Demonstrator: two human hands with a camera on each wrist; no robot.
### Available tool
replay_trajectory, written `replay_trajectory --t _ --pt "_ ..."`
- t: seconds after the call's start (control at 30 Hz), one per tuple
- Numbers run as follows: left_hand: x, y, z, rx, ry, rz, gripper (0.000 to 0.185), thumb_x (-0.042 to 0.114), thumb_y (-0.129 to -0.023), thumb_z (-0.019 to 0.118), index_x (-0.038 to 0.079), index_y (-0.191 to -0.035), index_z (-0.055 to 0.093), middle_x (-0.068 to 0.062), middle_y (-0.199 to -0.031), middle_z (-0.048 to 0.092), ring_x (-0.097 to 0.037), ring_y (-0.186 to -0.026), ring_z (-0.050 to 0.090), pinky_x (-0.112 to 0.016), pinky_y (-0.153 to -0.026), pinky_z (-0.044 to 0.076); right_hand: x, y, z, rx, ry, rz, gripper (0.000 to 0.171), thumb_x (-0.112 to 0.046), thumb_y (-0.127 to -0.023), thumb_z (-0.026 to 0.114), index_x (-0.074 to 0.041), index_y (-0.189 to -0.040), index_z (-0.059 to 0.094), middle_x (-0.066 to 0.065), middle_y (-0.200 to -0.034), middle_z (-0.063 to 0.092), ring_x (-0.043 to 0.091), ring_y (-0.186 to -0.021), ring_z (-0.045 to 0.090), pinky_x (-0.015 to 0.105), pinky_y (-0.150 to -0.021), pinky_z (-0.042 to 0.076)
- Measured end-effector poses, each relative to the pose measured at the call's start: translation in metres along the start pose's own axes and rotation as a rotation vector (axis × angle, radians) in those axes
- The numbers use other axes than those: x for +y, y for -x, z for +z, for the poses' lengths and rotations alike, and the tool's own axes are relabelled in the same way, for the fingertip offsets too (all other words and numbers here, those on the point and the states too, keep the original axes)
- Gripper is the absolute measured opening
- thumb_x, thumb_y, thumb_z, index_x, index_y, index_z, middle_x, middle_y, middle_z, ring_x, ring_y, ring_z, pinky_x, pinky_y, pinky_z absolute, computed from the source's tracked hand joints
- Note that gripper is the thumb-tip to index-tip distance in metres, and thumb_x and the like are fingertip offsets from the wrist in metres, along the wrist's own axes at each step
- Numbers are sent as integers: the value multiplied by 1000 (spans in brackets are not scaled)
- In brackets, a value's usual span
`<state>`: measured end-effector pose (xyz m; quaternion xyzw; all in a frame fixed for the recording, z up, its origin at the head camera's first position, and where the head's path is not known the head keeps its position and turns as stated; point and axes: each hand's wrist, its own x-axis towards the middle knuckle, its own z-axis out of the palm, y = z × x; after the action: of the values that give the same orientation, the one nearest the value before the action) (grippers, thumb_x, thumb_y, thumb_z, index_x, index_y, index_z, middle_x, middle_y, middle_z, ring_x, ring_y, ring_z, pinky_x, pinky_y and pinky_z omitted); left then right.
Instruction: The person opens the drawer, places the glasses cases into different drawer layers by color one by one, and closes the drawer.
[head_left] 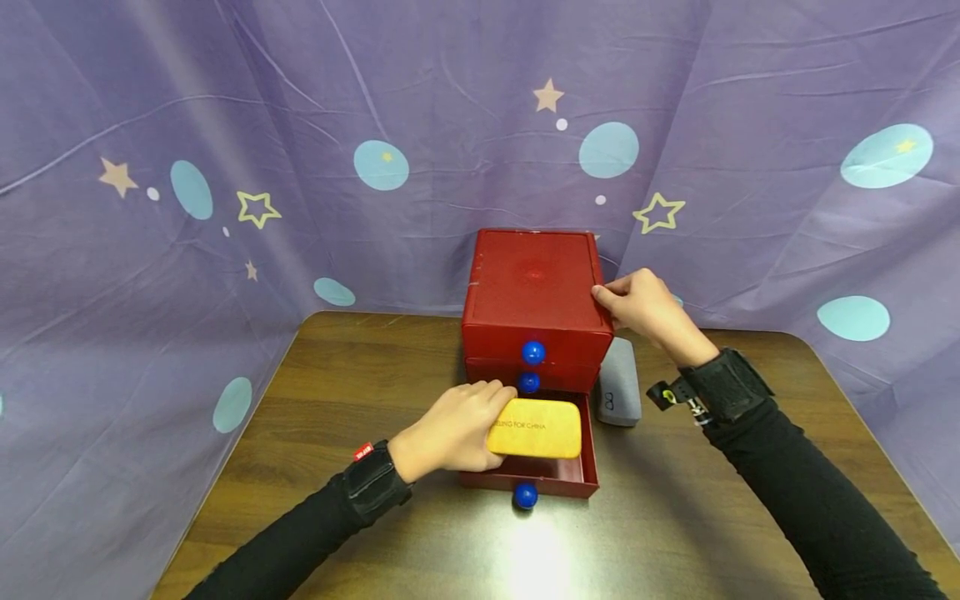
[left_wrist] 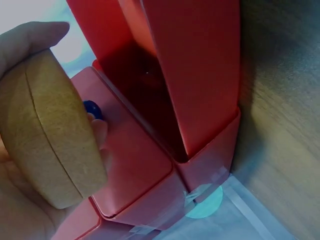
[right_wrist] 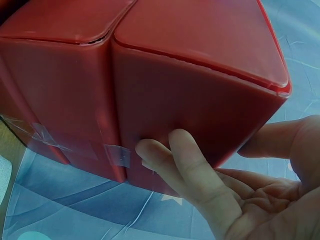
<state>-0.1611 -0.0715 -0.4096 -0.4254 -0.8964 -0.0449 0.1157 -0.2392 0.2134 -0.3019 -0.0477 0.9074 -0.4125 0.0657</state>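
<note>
A red drawer box (head_left: 534, 283) with three blue-knobbed drawers stands at the back of the wooden table (head_left: 360, 392). Its bottom drawer (head_left: 558, 483) is pulled out, with its blue knob (head_left: 525, 497) at the front. My left hand (head_left: 457, 429) grips a yellow case (head_left: 540, 427) by its left end, just over the open drawer. The left wrist view shows the yellow case (left_wrist: 50, 135) in my palm beside the red drawer wall (left_wrist: 200, 75). My right hand (head_left: 637, 304) grips the box's upper right corner; in the right wrist view its fingers (right_wrist: 175, 155) and thumb clasp the red box (right_wrist: 190, 90).
A grey case (head_left: 619, 383) lies on the table right beside the box, under my right wrist. A purple cloth (head_left: 225, 167) with stars and circles hangs behind and on both sides. Bare table lies in front of the drawer.
</note>
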Motion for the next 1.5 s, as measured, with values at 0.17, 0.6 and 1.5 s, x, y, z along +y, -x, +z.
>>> replay_trajectory --t 0.17,0.6,1.5 --pt "1 -3 3 -44 0 -19 74 43 -62 90 9 -120 59 3 -95 61 -12 -80 60 -27 -70 55 0 1 0 -6 -22 5 44 -25 -105 54 14 -122 67 17 -91 77 1 -64 68 20 -62 58" --pt "-2 -13 11 -209 55 -86 69 48 -66 89 11 -117 60 2 -95 62 -13 -81 62 -28 -67 55 -2 2 0 10 34 -18 41 -24 -104 56 12 -117 71 15 -87 77 2 -63 66 18 -60 53" --pt "-6 -33 31 -400 99 -134 70 57 -68 88 10 -112 61 2 -96 65 -11 -85 64 -30 -73 56 1 2 1 -2 -22 7 47 -27 -106 54 14 -126 65 23 -99 76 1 -65 68 18 -61 57"
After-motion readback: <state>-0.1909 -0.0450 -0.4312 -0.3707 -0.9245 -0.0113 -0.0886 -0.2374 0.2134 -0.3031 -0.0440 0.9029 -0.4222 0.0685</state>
